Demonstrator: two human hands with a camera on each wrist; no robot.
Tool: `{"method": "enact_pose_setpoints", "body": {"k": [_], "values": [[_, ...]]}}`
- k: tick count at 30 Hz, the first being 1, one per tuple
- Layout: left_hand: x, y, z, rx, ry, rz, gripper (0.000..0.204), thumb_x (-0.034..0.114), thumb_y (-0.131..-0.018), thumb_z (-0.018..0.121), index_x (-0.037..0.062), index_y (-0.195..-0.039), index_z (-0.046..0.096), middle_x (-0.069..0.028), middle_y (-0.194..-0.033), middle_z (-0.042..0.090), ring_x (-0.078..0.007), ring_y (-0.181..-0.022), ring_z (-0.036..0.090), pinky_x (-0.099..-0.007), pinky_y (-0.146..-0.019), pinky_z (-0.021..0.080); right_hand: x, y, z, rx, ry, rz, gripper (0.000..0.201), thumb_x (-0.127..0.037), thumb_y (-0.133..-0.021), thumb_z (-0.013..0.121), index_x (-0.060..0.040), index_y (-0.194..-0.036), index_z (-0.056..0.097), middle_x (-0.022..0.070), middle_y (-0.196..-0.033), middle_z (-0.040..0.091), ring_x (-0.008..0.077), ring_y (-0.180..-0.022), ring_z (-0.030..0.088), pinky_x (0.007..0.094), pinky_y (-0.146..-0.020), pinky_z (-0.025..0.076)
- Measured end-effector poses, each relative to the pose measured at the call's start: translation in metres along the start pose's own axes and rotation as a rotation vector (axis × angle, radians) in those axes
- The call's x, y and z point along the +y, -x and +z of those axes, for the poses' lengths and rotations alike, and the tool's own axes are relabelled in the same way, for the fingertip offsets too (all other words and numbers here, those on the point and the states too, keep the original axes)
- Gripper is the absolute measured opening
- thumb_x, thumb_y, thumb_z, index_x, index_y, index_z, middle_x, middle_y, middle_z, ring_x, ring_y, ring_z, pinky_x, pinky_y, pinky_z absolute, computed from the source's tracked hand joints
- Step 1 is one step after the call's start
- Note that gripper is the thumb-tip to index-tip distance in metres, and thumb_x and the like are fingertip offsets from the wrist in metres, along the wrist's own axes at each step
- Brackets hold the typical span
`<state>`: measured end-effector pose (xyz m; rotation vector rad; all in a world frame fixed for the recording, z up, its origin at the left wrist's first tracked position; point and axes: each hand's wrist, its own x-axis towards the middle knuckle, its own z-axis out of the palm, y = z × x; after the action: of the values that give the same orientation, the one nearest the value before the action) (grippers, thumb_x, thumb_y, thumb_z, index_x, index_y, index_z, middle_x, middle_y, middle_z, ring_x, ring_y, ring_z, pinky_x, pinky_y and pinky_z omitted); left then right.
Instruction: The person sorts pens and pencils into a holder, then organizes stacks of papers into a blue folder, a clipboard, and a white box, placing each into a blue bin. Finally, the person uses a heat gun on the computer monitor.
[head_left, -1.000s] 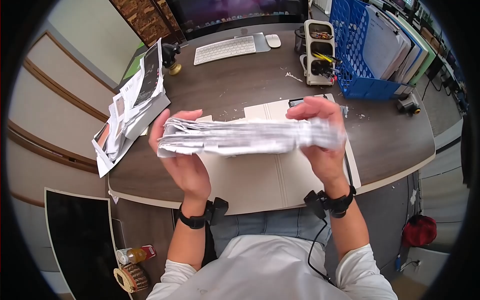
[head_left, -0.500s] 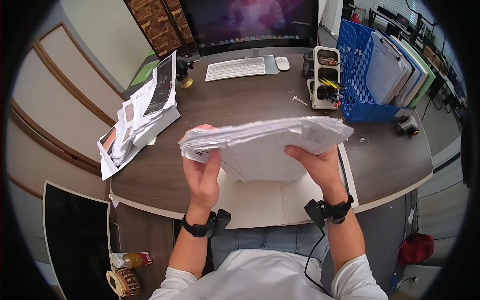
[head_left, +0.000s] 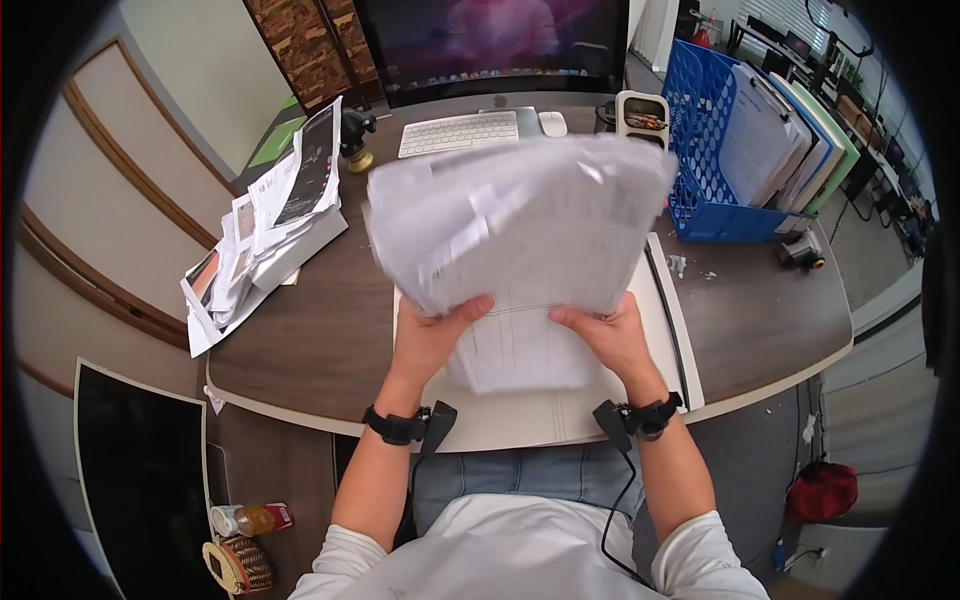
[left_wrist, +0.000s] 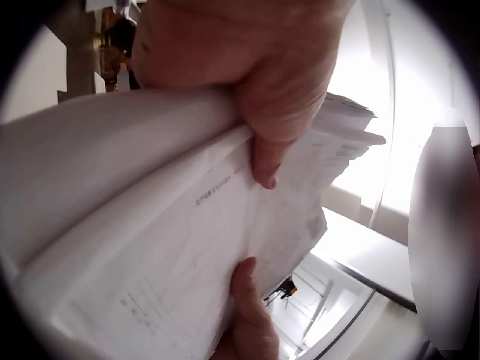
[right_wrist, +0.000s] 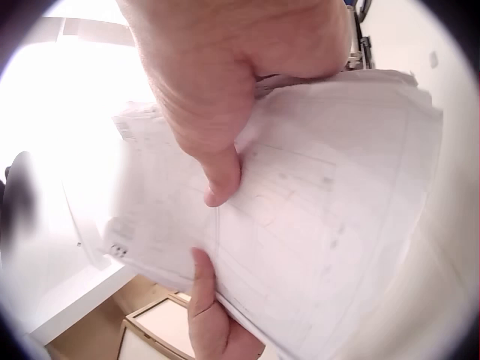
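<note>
A thick stack of white paper (head_left: 540, 240) is held up in front of me, its broad face tilted toward me and its upper part blurred. My left hand (head_left: 430, 340) grips its left edge, thumb lying on the near face. On the opposite edge my right hand (head_left: 612, 340) holds it the same way. Both sets of fingers are hidden behind the sheets. Faint print shows on the stack in the left wrist view, where the left thumb (left_wrist: 270, 161) presses the paper. A beige folder (head_left: 500, 432) lies under the stack on the desk.
A leaning pile of loose papers (head_left: 265, 240) stands at the left. Behind are a keyboard (head_left: 458, 134), a mouse (head_left: 552, 123) and a monitor (head_left: 480, 45). A blue file rack (head_left: 700, 140) holding folders stands at the right, beside a pen organizer (head_left: 640, 105).
The stack has turned from edge-on to broad face toward me, its top now higher over the desk. Both hands have shifted to its lower sides and closer together.
</note>
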<state>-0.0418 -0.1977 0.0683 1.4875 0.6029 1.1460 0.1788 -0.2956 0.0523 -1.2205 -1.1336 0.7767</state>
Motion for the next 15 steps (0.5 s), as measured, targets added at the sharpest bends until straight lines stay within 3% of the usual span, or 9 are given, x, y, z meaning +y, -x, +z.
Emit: {"method": "enact_pose_setpoints", "body": {"k": [1,2,4,5,6,10,12,13,15], "values": [[0.015,-0.001,0.003,0.017,0.084,-0.158,0.036,0.01,-0.088,0.079,-0.0025,-0.12,0.066,-0.0088,-0.112,0.071,-0.0179,-0.1,0.068,-0.031,-0.087,0.056,-0.007,0.0,0.0,-0.023,0.008,0.074,0.026,-0.009,-0.083,0.083,0.0011,-0.105,0.074,0.0067,-0.093,0.075,0.012,-0.08,0.067,0.0289,-0.074,0.055],[0.016,0.0,0.002,0.021,0.083,-0.155,0.036,0.01,-0.088,0.079,-0.0025,-0.12,0.066,-0.0088,-0.112,0.071,-0.0179,-0.1,0.068,-0.031,-0.087,0.056,-0.016,0.0,-0.001,-0.047,0.017,0.147,0.027,-0.011,-0.084,0.082,0.0022,-0.106,0.074,0.0077,-0.093,0.075,0.0119,-0.078,0.067,0.0285,-0.072,0.055],[0.014,0.004,-0.001,0.011,0.296,-0.44,0.041,0.015,-0.093,0.075,-0.0037,-0.126,0.061,-0.0129,-0.119,0.069,-0.0203,-0.105,0.067,-0.034,-0.09,0.056,-0.024,0.002,-0.002,-0.058,0.037,0.162,0.032,-0.015,-0.086,0.081,0.0049,-0.11,0.073,0.0098,-0.092,0.076,0.0123,-0.075,0.068,0.028,-0.07,0.055],[-0.004,0.01,-0.008,0.018,0.341,-0.571,0.047,0.015,-0.096,0.07,-0.0037,-0.136,0.053,-0.0153,-0.125,0.065,-0.0229,-0.111,0.065,-0.0365,-0.094,0.055,-0.019,0.005,-0.008,-0.112,0.034,0.288,0.034,-0.016,-0.085,0.082,0.0052,-0.11,0.072,0.0101,-0.093,0.075,0.0129,-0.077,0.069,0.0283,-0.071,0.055],[-0.014,0.012,-0.013,0.018,0.344,-0.563,0.047,0.015,-0.096,0.07,-0.0037,-0.136,0.053,-0.0153,-0.125,0.065,-0.0229,-0.111,0.065,-0.0365,-0.094,0.055,-0.011,0.013,-0.012,-0.163,0.028,0.426,0.035,-0.017,-0.085,0.082,0.0056,-0.11,0.072,0.0104,-0.093,0.075,0.0134,-0.079,0.069,0.0285,-0.072,0.055],[-0.036,0.01,-0.027,0.161,0.673,-0.612,0.055,0.009,-0.097,0.064,-0.001,-0.146,0.041,-0.0149,-0.122,0.062,-0.0234,-0.108,0.065,-0.0367,-0.095,0.055,0.015,0.045,-0.018,-0.292,0.126,0.456,0.037,-0.018,-0.085,0.083,0.006,-0.111,0.071,0.0107,-0.094,0.075,0.0139,-0.082,0.069,0.0296,-0.073,0.055],[-0.038,0.013,-0.026,0.16,0.56,-0.408,0.054,0.005,-0.097,0.062,0.0028,-0.146,0.041,-0.0136,-0.119,0.062,-0.0213,-0.104,0.065,-0.035,-0.091,0.057,0.017,0.053,-0.017,-0.331,0.106,0.48,0.038,-0.019,-0.085,0.083,0.0059,-0.111,0.071,0.0108,-0.095,0.075,0.0141,-0.084,0.069,0.03,-0.075,0.055],[-0.032,0.011,-0.02,0.197,0.518,-0.368,0.043,0.0,-0.096,0.061,0.0034,-0.137,0.051,-0.0109,-0.113,0.063,-0.0173,-0.099,0.064,-0.0313,-0.086,0.057,0.021,0.057,-0.016,-0.314,0.09,0.444,0.038,-0.02,-0.086,0.082,0.0059,-0.112,0.071,0.0105,-0.094,0.075,0.014,-0.083,0.068,0.0298,-0.075,0.055],[-0.044,0.01,-0.021,0.218,0.375,-0.318,0.037,-0.001,-0.095,0.062,0.0024,-0.131,0.055,-0.0097,-0.11,0.064,-0.0157,-0.096,0.065,-0.0297,-0.084,0.056,0.018,0.057,-0.017,-0.289,0.123,0.449,0.039,-0.021,-0.087,0.081,0.0055,-0.112,0.07,0.0103,-0.094,0.075,0.0137,-0.082,0.068,0.0296,-0.075,0.055]]}}
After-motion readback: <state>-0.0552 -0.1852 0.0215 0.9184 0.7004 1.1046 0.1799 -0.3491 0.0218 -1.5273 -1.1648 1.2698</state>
